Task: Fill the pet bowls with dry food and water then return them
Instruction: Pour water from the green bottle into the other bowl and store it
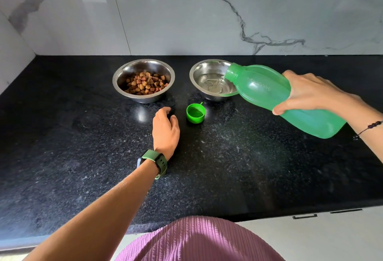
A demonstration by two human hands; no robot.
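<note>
pouring water, green plastic bottle [277,97], round steel bowl [199,70]

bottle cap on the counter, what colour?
Green, like the bottle; the bottle cap shows clearly in the head view.

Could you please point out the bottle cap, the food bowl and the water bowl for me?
bottle cap [195,113]: head view, open inside.
food bowl [124,70]: head view, inner left wall.
water bowl [204,68]: head view, bare inner wall.

Left hand [165,130] rests loosely curled, forearm outstretched; right hand [310,93] grips, fingers [281,109] wrapped.
</note>
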